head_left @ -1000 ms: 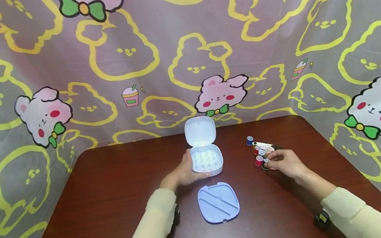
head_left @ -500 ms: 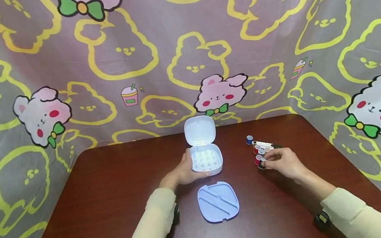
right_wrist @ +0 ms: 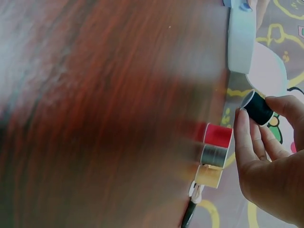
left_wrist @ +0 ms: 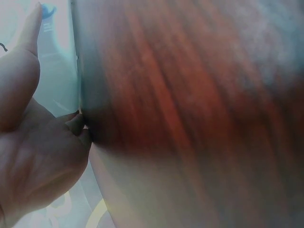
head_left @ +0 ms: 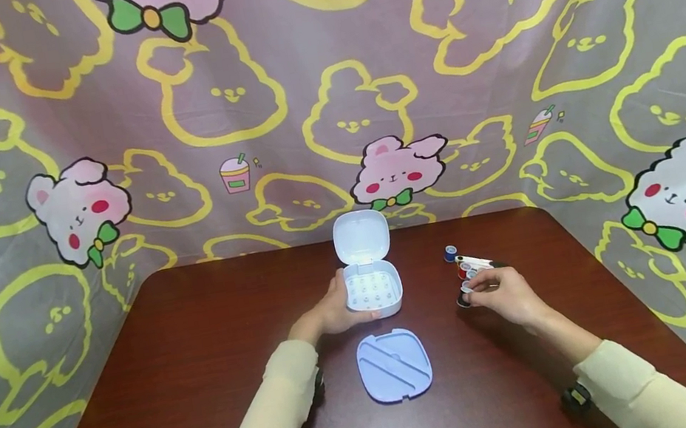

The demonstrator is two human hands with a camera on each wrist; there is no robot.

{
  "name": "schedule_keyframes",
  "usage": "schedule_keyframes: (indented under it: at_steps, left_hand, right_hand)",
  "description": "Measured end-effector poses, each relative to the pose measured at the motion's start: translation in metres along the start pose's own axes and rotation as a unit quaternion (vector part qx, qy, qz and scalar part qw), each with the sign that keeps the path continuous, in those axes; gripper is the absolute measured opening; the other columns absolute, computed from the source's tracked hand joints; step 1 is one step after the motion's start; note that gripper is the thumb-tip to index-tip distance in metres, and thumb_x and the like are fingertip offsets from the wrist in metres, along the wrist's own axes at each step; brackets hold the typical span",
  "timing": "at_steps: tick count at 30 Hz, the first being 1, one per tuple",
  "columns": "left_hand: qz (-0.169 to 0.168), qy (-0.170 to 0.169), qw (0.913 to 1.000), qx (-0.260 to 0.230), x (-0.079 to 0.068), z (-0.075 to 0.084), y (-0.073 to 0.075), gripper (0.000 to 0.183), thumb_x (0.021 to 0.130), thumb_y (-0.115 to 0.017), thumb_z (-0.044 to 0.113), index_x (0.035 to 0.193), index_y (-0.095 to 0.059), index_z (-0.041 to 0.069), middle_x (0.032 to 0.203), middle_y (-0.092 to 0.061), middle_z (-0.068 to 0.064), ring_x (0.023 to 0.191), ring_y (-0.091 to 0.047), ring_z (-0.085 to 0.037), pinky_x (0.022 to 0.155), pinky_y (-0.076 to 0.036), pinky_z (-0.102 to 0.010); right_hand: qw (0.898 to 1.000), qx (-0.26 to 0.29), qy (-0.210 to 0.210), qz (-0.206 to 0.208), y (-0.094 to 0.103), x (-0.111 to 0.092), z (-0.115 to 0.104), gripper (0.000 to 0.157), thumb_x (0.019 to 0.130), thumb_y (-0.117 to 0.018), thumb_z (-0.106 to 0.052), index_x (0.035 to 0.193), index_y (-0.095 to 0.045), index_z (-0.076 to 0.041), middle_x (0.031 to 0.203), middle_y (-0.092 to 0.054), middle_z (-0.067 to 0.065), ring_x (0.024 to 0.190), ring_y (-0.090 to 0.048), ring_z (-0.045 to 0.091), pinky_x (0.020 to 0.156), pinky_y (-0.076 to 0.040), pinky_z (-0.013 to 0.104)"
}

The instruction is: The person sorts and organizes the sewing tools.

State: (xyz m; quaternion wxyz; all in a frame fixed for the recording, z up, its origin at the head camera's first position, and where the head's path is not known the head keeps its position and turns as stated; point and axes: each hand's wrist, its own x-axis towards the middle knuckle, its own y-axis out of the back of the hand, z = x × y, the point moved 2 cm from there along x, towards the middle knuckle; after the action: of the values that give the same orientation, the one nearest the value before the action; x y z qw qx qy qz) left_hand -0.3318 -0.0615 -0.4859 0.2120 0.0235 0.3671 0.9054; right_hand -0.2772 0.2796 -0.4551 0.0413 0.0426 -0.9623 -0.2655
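Note:
In the head view my left hand (head_left: 334,310) grips the left side of a pale plastic box (head_left: 392,308), its thumb along the front wall. The box stands with its hinged lid (head_left: 361,236) raised, and rows of small pegs show on its floor. My right hand (head_left: 509,295) pinches a spool of black thread (right_wrist: 258,108) between thumb and fingertips, tilted and raised off the table in the right wrist view. Close by stand spools of red thread (right_wrist: 218,135), grey thread (right_wrist: 213,156) and tan thread (right_wrist: 209,175), partly hidden behind the hand in the head view.
A light blue insert tray (head_left: 395,367) with diagonal ridges lies in front of the box. Behind the other spools are a blue spool (head_left: 450,254) and a slim white tool with a black end (head_left: 475,260). A patterned cloth (head_left: 270,91) surrounds the table (head_left: 208,385).
My right hand has drawn the black spool leftward, past the front of the red spools, and lifted it. The left hand stays on the box.

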Motion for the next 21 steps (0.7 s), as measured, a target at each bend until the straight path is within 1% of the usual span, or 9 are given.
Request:
schedule_keyframes:
  at_steps: [4,7,12,21]
  left_hand:
    - [0.002,-0.009,0.9999,-0.007,-0.001,0.0,0.0,0.123,0.077,-0.087,0.049,0.16,-0.006,0.008,0.15,-0.031,-0.017,0.131,-0.04,-0.03,0.112,-0.038,-0.049]
    - [0.002,-0.011,0.9999,-0.007,-0.001,0.001,0.001,0.122,0.077,-0.087,0.049,0.16,-0.007,0.008,0.149,-0.031,-0.017,0.131,-0.04,-0.03,0.112,-0.038,-0.05]
    - [-0.002,-0.005,1.0,-0.004,-0.002,0.001,0.001,0.122,0.077,-0.087,0.05,0.16,-0.007,0.009,0.149,-0.031,-0.016,0.131,-0.04,-0.03,0.112,-0.038,-0.05]
    - [0.0,-0.004,1.0,-0.003,-0.001,0.001,0.001,0.124,0.077,-0.087,0.051,0.161,-0.005,0.009,0.152,-0.03,-0.016,0.133,-0.039,-0.03,0.112,-0.038,-0.049]
  right_hand:
    - [1.0,0.008,0.001,-0.001,-0.002,0.001,-0.003,0.024,0.085,-0.081,-0.006,0.104,-0.073,0.007,0.091,-0.072,0.013,0.08,-0.068,0.016,0.068,-0.054,0.024]
    - [1.0,0.009,0.01,-0.001,-0.003,0.002,-0.005,0.025,0.085,-0.082,-0.006,0.104,-0.073,0.006,0.092,-0.073,0.013,0.08,-0.068,0.016,0.069,-0.054,0.024]
    - [1.0,0.008,0.027,0.002,-0.005,0.004,-0.008,0.023,0.085,-0.082,-0.007,0.103,-0.074,0.005,0.094,-0.073,0.014,0.081,-0.068,0.017,0.07,-0.054,0.024]
    - [0.999,0.022,0.038,0.001,-0.009,0.008,-0.014,0.022,0.086,-0.082,-0.006,0.103,-0.074,0.005,0.094,-0.074,0.015,0.082,-0.071,0.016,0.073,-0.055,0.023]
